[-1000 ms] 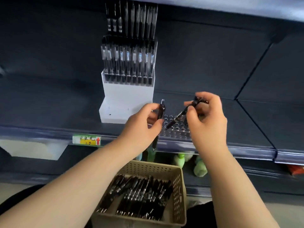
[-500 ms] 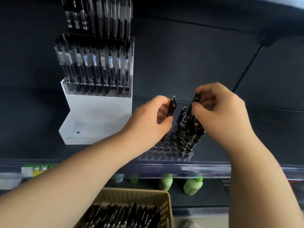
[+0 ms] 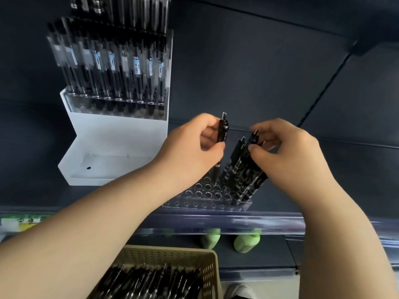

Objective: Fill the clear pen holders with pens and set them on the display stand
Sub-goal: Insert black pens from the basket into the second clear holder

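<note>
Nearest you, low in the view, a tan basket (image 3: 168,249) holds a heap of black pens (image 3: 151,281). Past it, two green bottles (image 3: 246,242) sit on the lower shelf, under the clear rail (image 3: 237,221) along the front edge of the upper shelf (image 3: 334,190); a blurred label (image 3: 23,221) sits at the rail's left end. Just behind the rail, a clear holder (image 3: 194,205) lies on that shelf, its left holes bare and a leaning cluster (image 3: 241,180) of black pens filling its right end. Your left hand (image 3: 190,152) grips one pen (image 3: 222,134) upright, fingers (image 3: 212,124) curled round the barrel and thumb pressed on its front; its tip is down at the holes just left of the cluster, though whether it is seated in one cannot be told. Your right hand (image 3: 287,154) is beside it, apart from the left, pinching the top of another pen (image 3: 253,138) that stands in the cluster, tilted to the right like its neighbours. Farther back and to the left, a white stand (image 3: 121,137) rests on the same shelf; its lower step is bare, and its upper tier carries a filled holder (image 3: 116,104) of upright pens, with more pens rising behind it against the dark back panel.
</note>
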